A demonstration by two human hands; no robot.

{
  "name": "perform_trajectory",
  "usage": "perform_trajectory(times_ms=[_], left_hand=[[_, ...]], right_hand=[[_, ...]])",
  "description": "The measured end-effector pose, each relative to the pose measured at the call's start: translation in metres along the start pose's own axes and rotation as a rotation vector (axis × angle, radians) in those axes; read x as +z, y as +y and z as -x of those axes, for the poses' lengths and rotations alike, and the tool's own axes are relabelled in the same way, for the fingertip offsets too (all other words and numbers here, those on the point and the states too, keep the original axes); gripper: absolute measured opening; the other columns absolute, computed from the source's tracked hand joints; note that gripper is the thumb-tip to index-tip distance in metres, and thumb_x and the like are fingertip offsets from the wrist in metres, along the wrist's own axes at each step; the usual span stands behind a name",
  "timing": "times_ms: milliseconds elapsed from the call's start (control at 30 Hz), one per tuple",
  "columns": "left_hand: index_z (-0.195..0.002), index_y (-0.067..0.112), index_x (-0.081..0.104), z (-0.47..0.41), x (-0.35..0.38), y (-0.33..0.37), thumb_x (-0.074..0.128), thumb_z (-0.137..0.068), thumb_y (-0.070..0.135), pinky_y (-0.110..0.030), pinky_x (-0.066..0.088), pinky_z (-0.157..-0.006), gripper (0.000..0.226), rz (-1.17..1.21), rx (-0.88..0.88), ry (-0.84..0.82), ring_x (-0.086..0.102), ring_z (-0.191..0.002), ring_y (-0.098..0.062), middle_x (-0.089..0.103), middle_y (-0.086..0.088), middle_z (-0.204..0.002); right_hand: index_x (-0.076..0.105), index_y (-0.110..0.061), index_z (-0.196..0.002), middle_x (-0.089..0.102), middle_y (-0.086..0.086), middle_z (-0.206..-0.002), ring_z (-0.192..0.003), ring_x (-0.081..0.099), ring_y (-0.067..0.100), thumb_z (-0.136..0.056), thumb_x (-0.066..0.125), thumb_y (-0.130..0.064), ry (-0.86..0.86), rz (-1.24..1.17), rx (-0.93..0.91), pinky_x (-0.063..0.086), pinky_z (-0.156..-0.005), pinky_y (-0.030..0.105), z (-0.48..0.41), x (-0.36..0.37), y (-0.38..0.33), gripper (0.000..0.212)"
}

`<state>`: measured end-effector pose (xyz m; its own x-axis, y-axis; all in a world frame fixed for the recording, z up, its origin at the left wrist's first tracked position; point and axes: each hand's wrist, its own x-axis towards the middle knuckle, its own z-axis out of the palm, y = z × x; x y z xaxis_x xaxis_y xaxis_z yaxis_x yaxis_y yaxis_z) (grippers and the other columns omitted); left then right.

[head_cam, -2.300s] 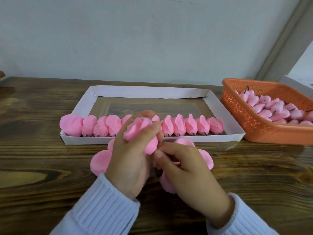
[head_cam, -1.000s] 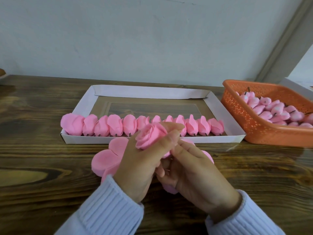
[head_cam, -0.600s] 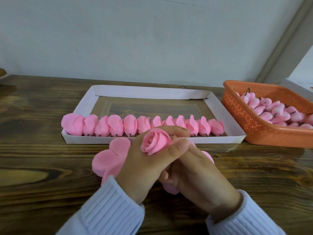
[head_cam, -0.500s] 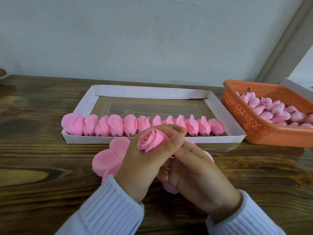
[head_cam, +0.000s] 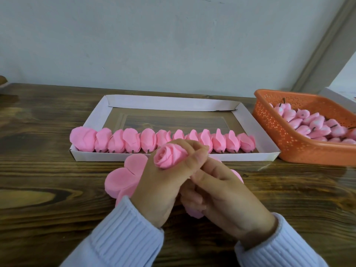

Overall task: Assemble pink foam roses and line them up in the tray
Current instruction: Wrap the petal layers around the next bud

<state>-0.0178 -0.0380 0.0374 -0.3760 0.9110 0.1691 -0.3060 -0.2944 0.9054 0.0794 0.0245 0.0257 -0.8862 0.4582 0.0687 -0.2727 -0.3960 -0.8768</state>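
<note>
Matt foam rose (head_cam: 169, 155), glossy wooden table (head_cam: 48, 189), perforated plastic basket (head_cam: 279, 135).

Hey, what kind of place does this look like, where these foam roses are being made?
Probably a small craft or piecework bench, perhaps at home: a plain wooden table against a bare wall, a white cardboard tray with a row of finished roses, and an orange basket of pink buds awaiting assembly.

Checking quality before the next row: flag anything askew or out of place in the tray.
The leftmost pink foam rose in the white cardboard tray bulges over the tray's left wall, wider than its neighbours. The rest of the row stands evenly along the front wall. Nothing looks spilled or damaged.
</note>
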Motion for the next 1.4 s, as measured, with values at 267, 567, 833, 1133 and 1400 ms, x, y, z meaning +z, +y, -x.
perform_trajectory(times_ms=[267, 567, 833, 1133, 1400], left_hand=[[-0.052, 0.02, 0.06, 0.0, 0.0, 0.003, 0.071, -0.061, 0.035, -0.02, 0.041, -0.034, 0.021, 0.058, 0.024, 0.033, 0.056, -0.042, -0.016, 0.069, 0.004, -0.078], [-0.073, 0.024, 0.074, 0.001, -0.001, -0.003, 0.07, -0.064, 0.042, -0.045, 0.051, -0.05, 0.02, -0.04, 0.026, 0.015, 0.056, -0.058, -0.033, 0.066, -0.021, -0.082], [-0.068, 0.03, 0.066, -0.007, -0.008, -0.014, 0.065, -0.073, 0.038, -0.022, 0.051, -0.053, 0.01, -0.51, 0.403, 0.203, 0.063, -0.056, -0.009, 0.066, 0.007, -0.064], [-0.093, 0.019, 0.068, -0.006, -0.002, -0.018, 0.071, -0.075, 0.02, -0.041, 0.05, -0.075, 0.018, -0.942, 0.599, 0.225, 0.062, -0.074, -0.004, 0.063, 0.022, -0.07], [-0.098, 0.033, 0.062, -0.002, -0.002, -0.02, 0.068, -0.08, 0.022, -0.033, 0.047, -0.076, 0.022, -0.973, 0.6, 0.231, 0.059, -0.081, 0.001, 0.059, 0.023, -0.064]], right_hand=[[0.055, -0.009, -0.11, 0.055, 0.004, -0.059, -0.048, 0.052, 0.007, -0.09, 0.049, -0.018, -0.014, 0.026, 0.035, 0.029, -0.04, 0.015, 0.002, 0.0, -0.001, 0.023], [0.059, 0.002, -0.092, 0.056, 0.009, -0.062, -0.044, 0.047, 0.009, -0.089, 0.049, -0.023, -0.001, 0.013, 0.048, 0.029, -0.034, 0.011, 0.002, 0.002, -0.001, 0.027], [0.042, -0.031, -0.135, 0.067, 0.008, -0.114, -0.093, 0.067, 0.022, -0.072, 0.077, -0.033, 0.138, 0.121, -0.113, 0.056, -0.072, 0.031, -0.002, -0.001, -0.004, 0.072], [0.044, -0.037, -0.134, 0.069, 0.007, -0.101, -0.097, 0.068, 0.019, -0.068, 0.076, -0.026, 0.195, 0.114, -0.135, 0.053, -0.079, 0.026, 0.002, 0.002, 0.0, 0.074], [0.055, -0.014, -0.118, 0.066, 0.0, -0.074, -0.056, 0.061, 0.003, -0.079, 0.066, -0.021, 0.207, 0.175, -0.094, 0.044, -0.046, 0.01, 0.003, 0.009, 0.003, 0.041]])
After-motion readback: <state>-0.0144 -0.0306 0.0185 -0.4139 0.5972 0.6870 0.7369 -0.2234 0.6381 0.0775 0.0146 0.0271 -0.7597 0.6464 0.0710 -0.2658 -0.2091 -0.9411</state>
